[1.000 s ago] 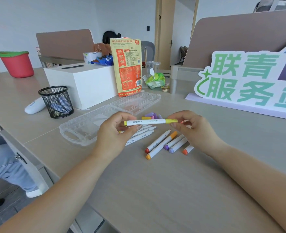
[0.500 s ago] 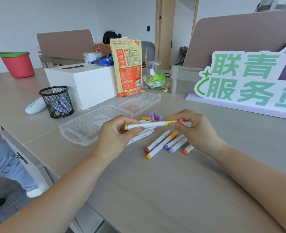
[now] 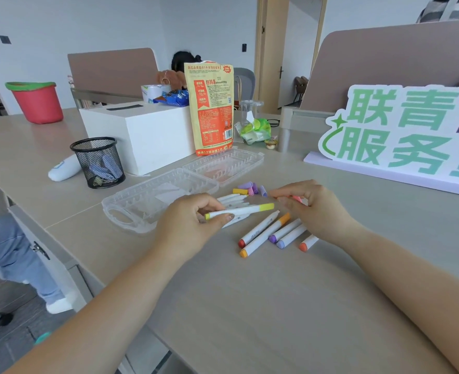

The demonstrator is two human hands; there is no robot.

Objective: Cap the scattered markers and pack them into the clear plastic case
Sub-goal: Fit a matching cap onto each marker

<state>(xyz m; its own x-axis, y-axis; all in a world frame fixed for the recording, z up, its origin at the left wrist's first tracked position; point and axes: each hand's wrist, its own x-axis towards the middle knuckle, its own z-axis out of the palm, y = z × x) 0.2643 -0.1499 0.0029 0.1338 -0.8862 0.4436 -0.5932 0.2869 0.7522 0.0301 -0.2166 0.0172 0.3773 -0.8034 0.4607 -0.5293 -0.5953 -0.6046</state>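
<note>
Left hand [image 3: 188, 225] has the yellow marker [image 3: 239, 211] gripped near its left end, thumb on top and fingers curled underneath. The marker lies almost level just above the tabletop [image 3: 250, 306], with a yellow cap on the end pointing at the other hand. Right hand [image 3: 313, 209] sits just beside that tip but apart from it, fingers curled down and pinching a small pink-orange piece [image 3: 293, 198]; cap or marker end, cannot tell. The clear plastic case [image 3: 142, 203] lies open and flat on the tabletop just beyond the left hand, its second half [image 3: 223, 166] spread out toward the snack pouch [image 3: 212, 106], and both halves look bare of markers. A cluster of loose caps [image 3: 250, 188], purple, pink and one yellow, rests between the case and the right hand. A few white markers [image 3: 233, 199] lie partly under the left hand. Nearer the camera is a fanned row: a red-ended marker [image 3: 258, 230], an orange one [image 3: 266, 234], a purple one [image 3: 285, 230], a lavender one [image 3: 290, 236] and an orange-red one [image 3: 308, 242], this last half hidden by the right wrist. A black mesh pen cup [image 3: 97, 161] and a white box [image 3: 142, 133] stand at the back left.
</note>
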